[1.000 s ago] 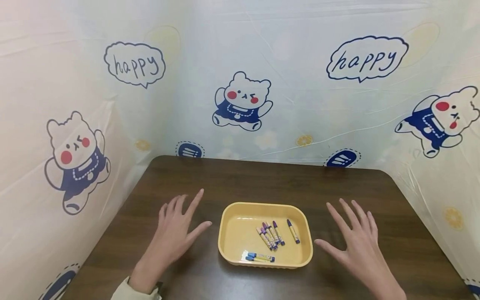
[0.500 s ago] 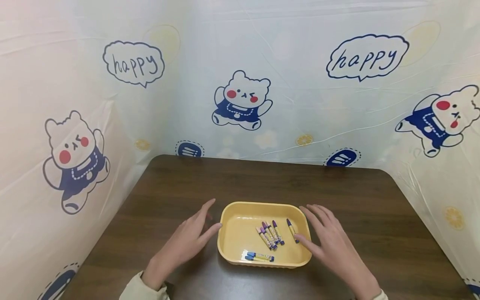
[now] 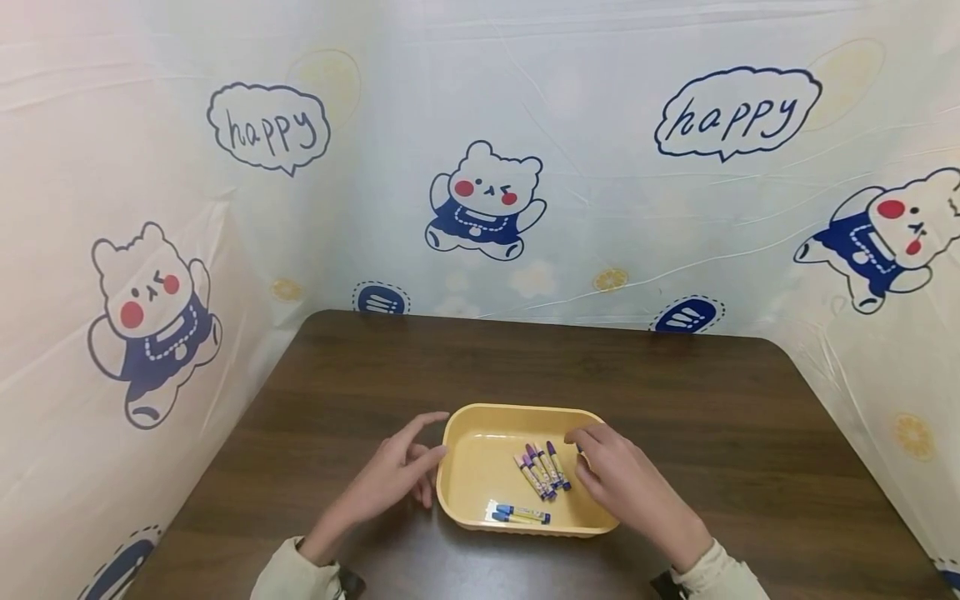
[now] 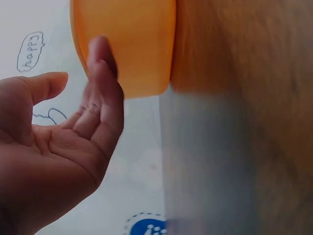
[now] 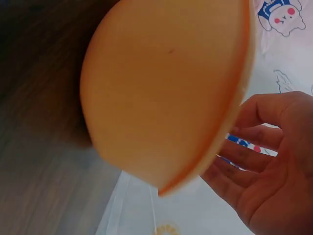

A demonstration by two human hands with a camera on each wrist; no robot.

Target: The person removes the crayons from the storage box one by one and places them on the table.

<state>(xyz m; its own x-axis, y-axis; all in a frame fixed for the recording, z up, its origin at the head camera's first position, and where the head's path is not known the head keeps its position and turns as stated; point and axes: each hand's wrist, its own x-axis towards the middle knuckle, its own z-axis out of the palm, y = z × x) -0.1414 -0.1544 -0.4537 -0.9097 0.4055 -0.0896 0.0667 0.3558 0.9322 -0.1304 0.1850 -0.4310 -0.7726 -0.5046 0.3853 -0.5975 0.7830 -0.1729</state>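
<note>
A yellow plastic tray [image 3: 476, 471] sits on the table with several crayons inside. Purple and pink ones form a group [image 3: 542, 473] right of its middle, and two blue crayons [image 3: 523, 513] lie near the front wall. My left hand [image 3: 393, 475] is at the tray's left side, its thumb and index finger spread by the rim. Reaching over the right rim, my right hand [image 3: 622, 475] has its bent fingers above the lone dark crayon [image 3: 579, 448], which it mostly hides. In the right wrist view, the right hand's [image 5: 266, 161] fingertips disappear behind the tray wall [image 5: 166, 93].
The dark wooden table [image 3: 525, 358] extends behind the tray and to both sides. A pale printed curtain [image 3: 360, 208] with bears and "happy" bubbles encloses its back and sides.
Both hands have moved inward to the tray. My left hand has come to the left rim; the right has passed over the right rim, its fingers bending above the dark crayon.
</note>
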